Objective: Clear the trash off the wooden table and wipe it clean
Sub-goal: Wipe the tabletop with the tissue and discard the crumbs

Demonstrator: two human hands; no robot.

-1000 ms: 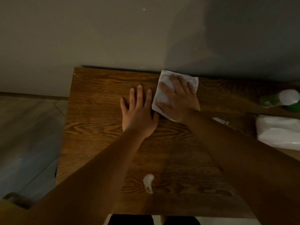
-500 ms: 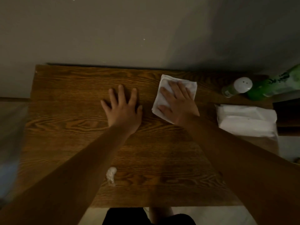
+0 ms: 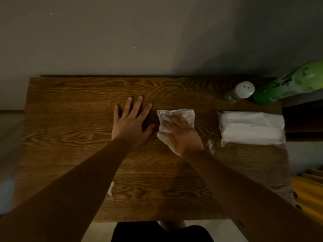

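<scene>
Wiping is under way but not finished. The right hand [image 3: 183,135] presses flat on a white wipe [image 3: 176,123] near the middle of the table [image 3: 70,119], fingers spread over it rather than closed around it. The left hand [image 3: 130,122] lies open and empty just left of the wipe. Trash remains: a crumpled scrap [image 3: 211,145] just right of the wipe and another [image 3: 110,190] well nearer the table's front edge
</scene>
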